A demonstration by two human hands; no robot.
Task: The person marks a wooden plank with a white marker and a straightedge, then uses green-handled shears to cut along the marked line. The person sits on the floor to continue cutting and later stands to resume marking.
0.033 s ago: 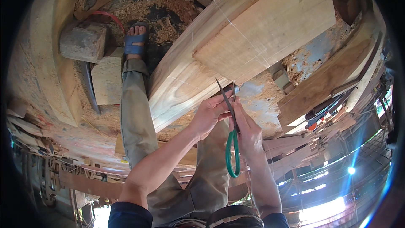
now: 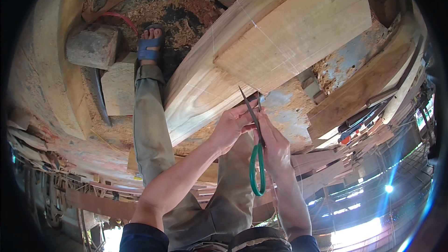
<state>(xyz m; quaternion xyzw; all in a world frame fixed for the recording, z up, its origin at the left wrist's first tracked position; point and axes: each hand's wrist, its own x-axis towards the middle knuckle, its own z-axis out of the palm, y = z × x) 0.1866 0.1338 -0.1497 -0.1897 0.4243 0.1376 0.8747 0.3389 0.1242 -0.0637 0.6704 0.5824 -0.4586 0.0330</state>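
Note:
Green-handled scissors [image 2: 261, 170] are in my right hand [image 2: 275, 142], dark blades pointing away from me and spread apart. The handle loop hangs below the fingers. My left hand [image 2: 228, 128] is closed close beside the blades, fingertips pinched together and almost meeting the right hand's fingers. Whatever the left fingers pinch is too small or hidden to make out. Just beyond the hands lies a large curved timber [image 2: 198, 93] marked with pale lines. A flat wooden board [image 2: 298, 32] rests on top of it, its near edge a little past the blade tips.
My leg in grey-brown trousers [image 2: 151, 126] stretches out left of the timber, ending in a blue sandal [image 2: 149, 49]. Beside it sits a worn wooden block [image 2: 92, 45]. Another long beam [image 2: 58, 60] stands at far left. More planks [image 2: 359, 79] lie at right; sawdust [image 2: 179, 7] covers the ground.

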